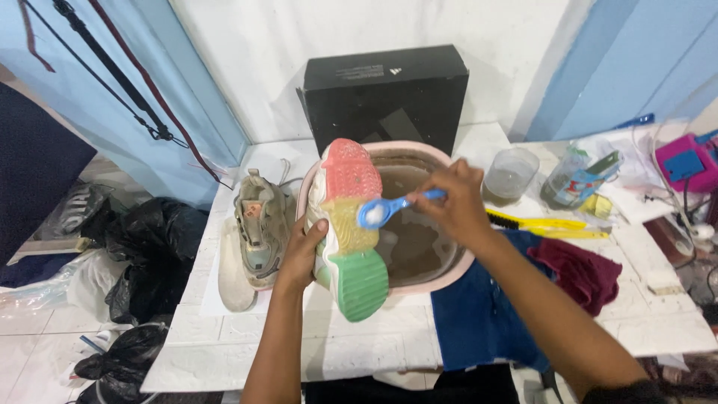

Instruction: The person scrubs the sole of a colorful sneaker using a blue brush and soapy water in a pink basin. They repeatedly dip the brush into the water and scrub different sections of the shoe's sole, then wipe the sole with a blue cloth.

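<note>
Shoe sole (pixel 350 224) coral, yellow and green, blue brush (pixel 381 210), pink basin (pixel 456 265), black box (pixel 385 93), maroon cloth (pixel 580 271)

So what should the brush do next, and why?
Probably drag the blue brush down toward the green heel, since its head sits on the yellow middle of the sole, which the left hand holds over the pink basin.

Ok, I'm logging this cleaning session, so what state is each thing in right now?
Sneaker: sole up, held over the basin by the left hand.
Blue brush: gripped by the right hand, head on the sole.
Pink basin: holds murky brown water.
Second sneaker: on the table, dirty.
Black box: closed.
</note>
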